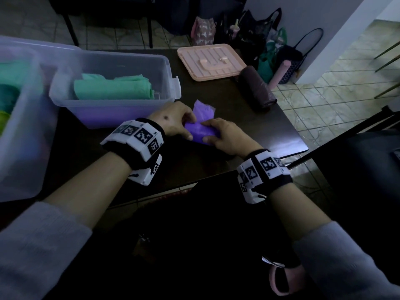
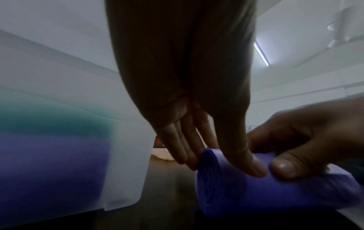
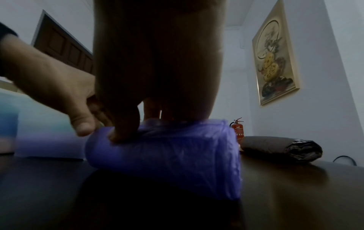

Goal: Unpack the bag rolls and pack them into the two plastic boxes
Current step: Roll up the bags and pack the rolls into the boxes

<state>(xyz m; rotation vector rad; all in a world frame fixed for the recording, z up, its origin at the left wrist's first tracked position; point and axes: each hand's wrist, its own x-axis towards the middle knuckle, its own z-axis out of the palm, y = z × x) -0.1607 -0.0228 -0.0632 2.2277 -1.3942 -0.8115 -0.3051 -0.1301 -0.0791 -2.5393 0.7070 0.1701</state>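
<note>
A purple bag roll (image 1: 200, 135) lies on the dark table (image 1: 249, 128) in front of me, and both hands are on it. My left hand (image 1: 188, 128) pinches its left end between thumb and fingers (image 2: 177, 149). My right hand (image 1: 213, 132) grips the right part, thumb on the near side and fingers over the top. Loose purple film (image 1: 203, 109) sticks up behind the roll. The right wrist view shows crinkled film around the roll (image 3: 167, 152). One clear plastic box (image 1: 108, 113) holds a green roll (image 1: 112, 87). A second clear box (image 1: 26, 148) at far left holds green rolls.
A pink lid (image 1: 210, 61) lies at the back of the table. A dark roll (image 1: 257, 87) rests near the table's right edge. A pink roll (image 1: 279, 72) and several bags (image 1: 259, 29) are on the floor beyond. A chair (image 1: 357, 159) stands at the right.
</note>
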